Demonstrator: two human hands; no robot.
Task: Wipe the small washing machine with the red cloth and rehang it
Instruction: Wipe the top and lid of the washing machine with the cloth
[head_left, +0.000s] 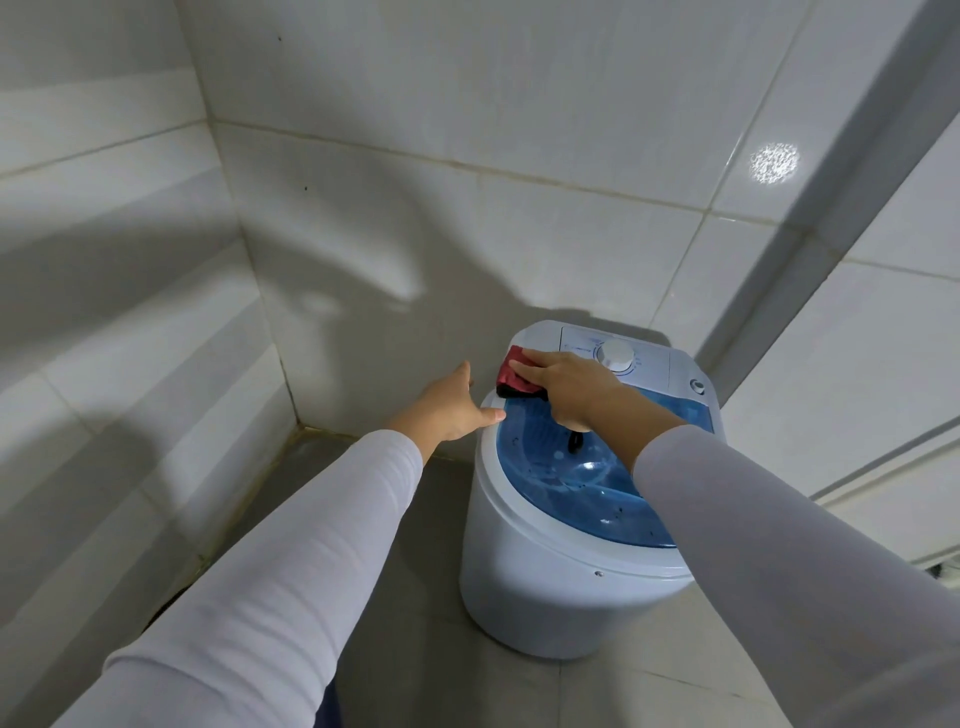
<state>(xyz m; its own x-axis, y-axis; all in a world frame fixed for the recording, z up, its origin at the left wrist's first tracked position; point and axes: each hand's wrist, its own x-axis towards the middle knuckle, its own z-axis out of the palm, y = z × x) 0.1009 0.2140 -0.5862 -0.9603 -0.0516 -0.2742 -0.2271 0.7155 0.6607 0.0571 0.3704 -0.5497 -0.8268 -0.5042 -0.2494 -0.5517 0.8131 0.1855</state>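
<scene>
The small washing machine (540, 577) is a white round tub with a see-through blue lid (566, 483) and a white control panel with a dial (615, 356) at its back. It stands on the floor in a tiled corner. My right hand (563, 384) presses the folded red cloth (514, 379) flat on the machine's top, at the back left edge beside the panel. My left hand (452, 408) rests with spread fingers on the left rim of the machine, thumb on the white edge.
White tiled walls (363, 234) close in behind and to the left of the machine. A grey tiled floor (415, 597) lies in front of it. A white frame (852, 208) runs diagonally up the right side.
</scene>
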